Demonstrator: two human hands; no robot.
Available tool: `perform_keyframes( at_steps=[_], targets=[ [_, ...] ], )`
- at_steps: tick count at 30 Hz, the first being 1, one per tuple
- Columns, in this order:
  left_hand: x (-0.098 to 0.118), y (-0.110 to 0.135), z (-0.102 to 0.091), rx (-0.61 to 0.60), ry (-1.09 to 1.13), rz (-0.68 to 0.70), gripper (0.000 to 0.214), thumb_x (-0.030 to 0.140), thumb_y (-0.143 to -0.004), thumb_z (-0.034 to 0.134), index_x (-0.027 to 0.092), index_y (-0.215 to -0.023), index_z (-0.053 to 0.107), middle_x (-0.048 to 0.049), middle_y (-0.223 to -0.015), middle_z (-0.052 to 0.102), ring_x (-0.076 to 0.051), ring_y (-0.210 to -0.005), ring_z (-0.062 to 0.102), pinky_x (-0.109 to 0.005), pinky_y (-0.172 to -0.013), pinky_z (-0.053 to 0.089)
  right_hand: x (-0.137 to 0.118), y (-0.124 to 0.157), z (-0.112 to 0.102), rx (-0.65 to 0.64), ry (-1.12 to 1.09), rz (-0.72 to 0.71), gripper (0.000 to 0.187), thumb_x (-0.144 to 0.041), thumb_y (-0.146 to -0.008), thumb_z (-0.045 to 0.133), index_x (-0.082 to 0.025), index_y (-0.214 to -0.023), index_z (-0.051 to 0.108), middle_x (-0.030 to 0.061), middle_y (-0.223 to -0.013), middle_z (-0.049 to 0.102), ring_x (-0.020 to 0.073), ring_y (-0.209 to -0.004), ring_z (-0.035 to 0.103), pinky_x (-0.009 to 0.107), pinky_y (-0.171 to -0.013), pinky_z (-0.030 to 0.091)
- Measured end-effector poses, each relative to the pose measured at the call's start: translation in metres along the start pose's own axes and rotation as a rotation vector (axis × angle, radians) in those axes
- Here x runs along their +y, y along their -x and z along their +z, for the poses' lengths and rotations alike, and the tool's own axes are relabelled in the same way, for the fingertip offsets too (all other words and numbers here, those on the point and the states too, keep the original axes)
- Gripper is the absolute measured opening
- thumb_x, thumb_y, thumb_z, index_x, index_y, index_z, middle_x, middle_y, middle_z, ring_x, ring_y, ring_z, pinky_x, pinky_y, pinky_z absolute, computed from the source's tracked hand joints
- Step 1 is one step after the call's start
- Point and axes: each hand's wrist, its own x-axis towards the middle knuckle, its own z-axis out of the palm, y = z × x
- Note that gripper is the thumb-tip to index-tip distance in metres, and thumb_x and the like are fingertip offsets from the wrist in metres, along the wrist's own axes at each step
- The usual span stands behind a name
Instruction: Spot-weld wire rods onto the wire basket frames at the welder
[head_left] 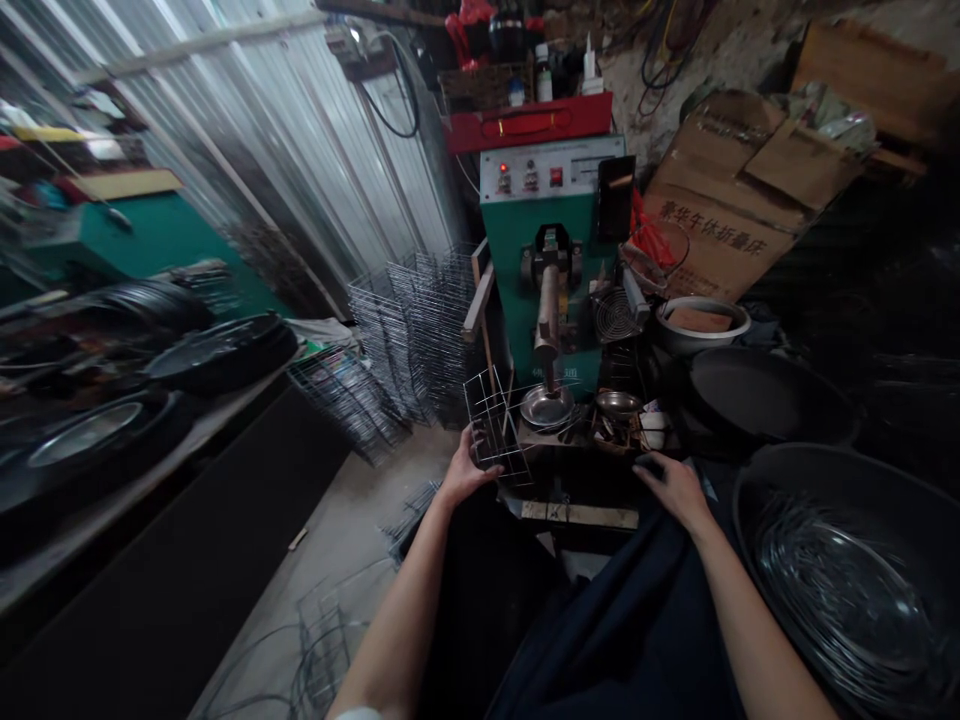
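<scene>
The left hand gripped a small wire-mesh frame before a green machine, beside stacked wire racks. The right hand lay open on dark cloth, near a steel dish and a black basin of coiled wire.

Machine green, white-panelled; red case atop; wire rack silver.

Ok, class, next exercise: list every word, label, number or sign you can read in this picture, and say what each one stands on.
"豪华午休折叠床" (luxury lunch-break folding bed): large print on the cardboard box.
Labels on the control panel of the green machine: too small to read.
Labels on the bottles: too small to read.
Faint characters beside the wire frame: too blurred to read.
</scene>
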Motion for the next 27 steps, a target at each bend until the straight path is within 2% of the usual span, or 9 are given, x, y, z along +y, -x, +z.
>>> perform_keyframes(
  at_steps=[8, 18, 27],
  targets=[
    [0.0016, 0.0011, -0.0005, -0.003, -0.005, 0.0, 0.107, 0.035, -0.064, 0.094, 0.03, -0.151, 0.031, -0.0126, -0.142, 0.055, -0.034, -0.133, 0.06, -0.057, -0.113, 0.05, 0.0029, -0.0001, 0.0014, 0.004, -0.002, -0.032, 0.028, -0.044, -0.09, 0.061, -0.024, -0.101, 0.076, 0.0069, -0.105, 0.08, 0.0286, -0.1, 0.075, 0.036, -0.086, 0.056],
    [-0.0044, -0.0004, -0.0001, 0.015, -0.017, -0.015, 0.112, 0.036, -0.062, 0.094, 0.03, -0.153, 0.028, -0.0139, -0.142, 0.054, -0.036, -0.133, 0.06, -0.06, -0.113, 0.048, -0.0009, -0.0003, 0.0011, 0.015, 0.011, 0.012, 0.024, -0.043, -0.088, 0.065, -0.026, -0.101, 0.077, 0.0056, -0.102, 0.081, 0.0289, -0.098, 0.076, 0.037, -0.086, 0.056],
    [-0.0022, 0.0004, -0.0003, 0.003, -0.007, -0.005, 0.11, 0.035, -0.063, 0.093, 0.031, -0.153, 0.03, -0.0131, -0.141, 0.056, -0.034, -0.131, 0.062, -0.055, -0.111, 0.052, -0.0028, -0.0008, 0.0, -0.012, 0.031, 0.018, 0.022, -0.038, -0.088, 0.066, -0.026, -0.103, 0.076, 0.0052, -0.106, 0.081, 0.0285, -0.103, 0.075, 0.037, -0.088, 0.055]
  ],
)
